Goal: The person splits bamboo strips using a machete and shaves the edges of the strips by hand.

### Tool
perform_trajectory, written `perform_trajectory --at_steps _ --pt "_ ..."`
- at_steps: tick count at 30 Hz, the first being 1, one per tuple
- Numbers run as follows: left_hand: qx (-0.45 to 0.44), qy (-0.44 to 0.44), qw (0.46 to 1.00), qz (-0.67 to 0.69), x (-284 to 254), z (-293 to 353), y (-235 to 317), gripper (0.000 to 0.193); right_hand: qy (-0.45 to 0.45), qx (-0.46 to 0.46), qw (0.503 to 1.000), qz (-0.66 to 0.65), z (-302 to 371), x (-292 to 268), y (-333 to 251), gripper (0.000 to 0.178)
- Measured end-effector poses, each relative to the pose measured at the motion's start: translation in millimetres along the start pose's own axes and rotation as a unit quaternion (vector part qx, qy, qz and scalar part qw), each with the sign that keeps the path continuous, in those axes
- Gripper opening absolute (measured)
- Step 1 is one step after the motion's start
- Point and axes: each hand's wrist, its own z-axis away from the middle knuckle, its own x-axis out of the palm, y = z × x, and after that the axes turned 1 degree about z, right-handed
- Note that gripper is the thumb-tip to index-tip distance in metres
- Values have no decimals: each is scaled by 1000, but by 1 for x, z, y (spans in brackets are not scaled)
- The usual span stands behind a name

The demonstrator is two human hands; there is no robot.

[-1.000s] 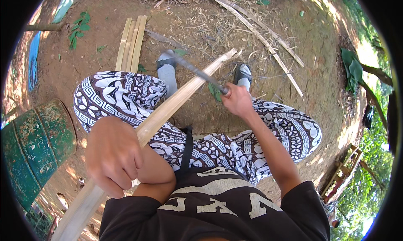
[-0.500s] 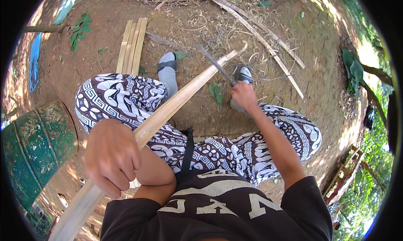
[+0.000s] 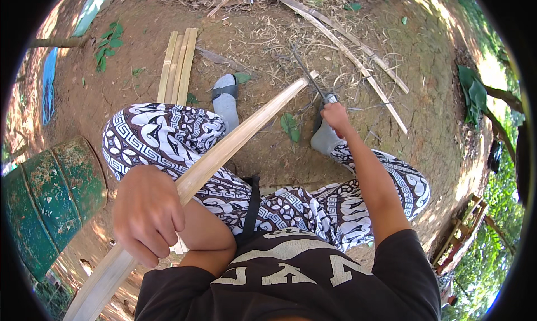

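Observation:
A long pale bamboo strip slants from the lower left up across my left thigh, its narrow end out over the ground between my feet. My left hand is closed around its wider part, knuckles up. In my right hand, closed on the handle beside my right foot, is a knife with a long, thin, dark blade. That blade crosses at the strip's far tip; whether it touches the wood I cannot tell. The handle is mostly hidden by my fingers.
Several cut strips lie side by side beyond my left knee. Two longer strips and curly shavings are scattered on the dirt ahead. A rusty green drum lies at the left. Leafy plants and branches border the right.
My right hand and the knife have moved slightly right and away from me, bringing the blade to the strip's tip. The long curl at that tip no longer shows. My left hand keeps its grip.

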Motion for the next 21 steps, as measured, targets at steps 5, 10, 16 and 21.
perform_trajectory --at_steps 5,10,16,21 --pt "6 0 1000 7 -5 -2 -4 26 39 -100 994 -16 41 8 -18 32" --pt "2 -11 1000 9 -3 -2 0 26 4 -181 981 -65 164 -2 -125 21" --pt "3 -4 1000 11 -2 0 -2 26 -28 -253 961 -107 231 0 -167 15" --pt "5 -6 1000 12 4 1 0 26 44 -128 987 -87 164 35 -103 18"
